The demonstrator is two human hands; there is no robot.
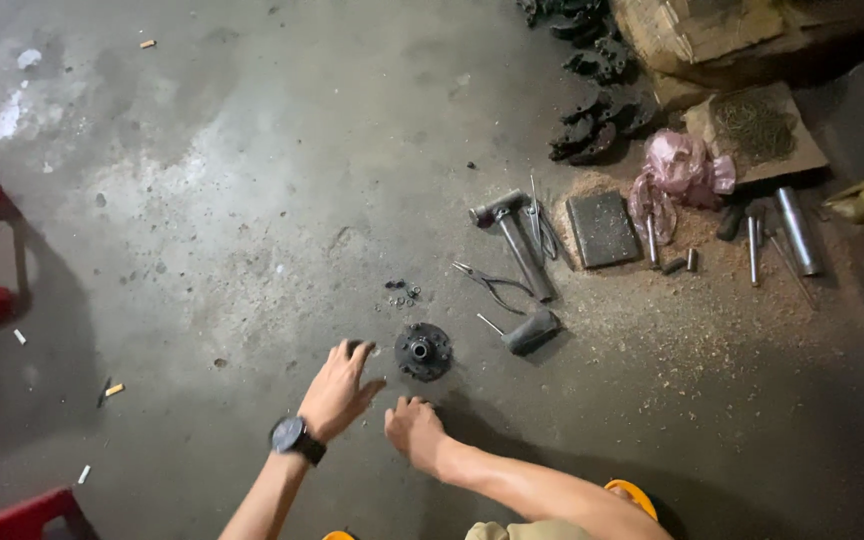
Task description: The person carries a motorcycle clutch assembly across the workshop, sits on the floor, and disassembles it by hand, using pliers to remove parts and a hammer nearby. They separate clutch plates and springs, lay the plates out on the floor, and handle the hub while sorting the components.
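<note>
Now, your left hand (337, 390) is spread flat with the fingers open, wrist watch (297, 438) showing, hovering low over the concrete floor (252, 200) with its fingertips just left of the round dark hub (422, 350); it holds nothing. Your right hand (414, 428) sits just below the hub, fingers curled down toward the floor, and the view does not show whether that grip has closed on something small or is empty. The hub lies flat on the floor between and just beyond both hands, bore facing up. Judge it as cast or machined metal: heavy for its size, fully rigid, likely greasy and so slippery at the rim. You would do best to take it by the outer flange from two opposite sides, or hook fingers into the central bore, rather than pinch one edge. Just beyond it lie small nuts and washers (402, 293), light and easy to scatter. To its right are a short cylinder tool (530, 331), pliers (492, 283) and a hammer (517, 240), with sawdust (682, 300) farther right.
</note>
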